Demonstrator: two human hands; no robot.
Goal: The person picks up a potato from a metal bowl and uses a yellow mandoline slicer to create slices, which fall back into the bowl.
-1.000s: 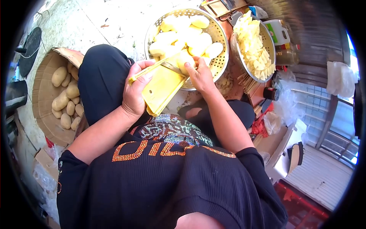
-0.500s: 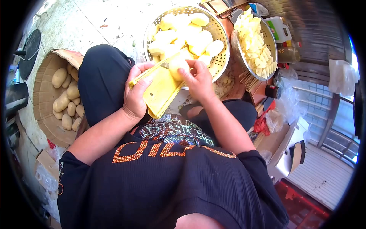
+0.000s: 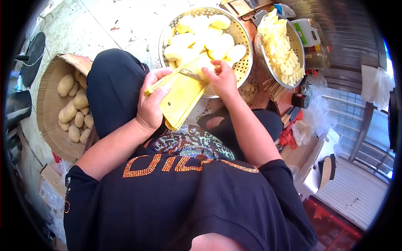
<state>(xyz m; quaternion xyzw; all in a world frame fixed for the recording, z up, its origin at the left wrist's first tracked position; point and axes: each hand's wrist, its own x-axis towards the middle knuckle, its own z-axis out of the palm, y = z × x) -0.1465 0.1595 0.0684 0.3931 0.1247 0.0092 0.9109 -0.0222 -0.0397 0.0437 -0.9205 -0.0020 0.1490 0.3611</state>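
My left hand point(image 3: 153, 98) grips the side of a yellow slicer point(image 3: 178, 104), a flat board with a metal blade across it, tilted above my lap. The fingers of my right hand point(image 3: 222, 81) close round a peeled potato point(image 3: 203, 72), pressing it on the slicer near the blade; the hand partly hides it. Just beyond the slicer's far end stands a metal colander point(image 3: 245, 69) of whole peeled potatoes point(image 3: 221, 45).
To the right a second colander point(image 3: 298, 44) holds a heap of potato slices point(image 3: 278, 50). At left, unpeeled potatoes point(image 3: 74, 111) lie in a cardboard box point(image 3: 48, 104) beside my knee. Plastic bags point(image 3: 316, 108) and a white jug point(image 3: 309, 31) are at the right.
My right hand has slid the potato a little along the slicer, away from the near end, and more of the blade shows. The left hand still holds the slicer in about the same place.
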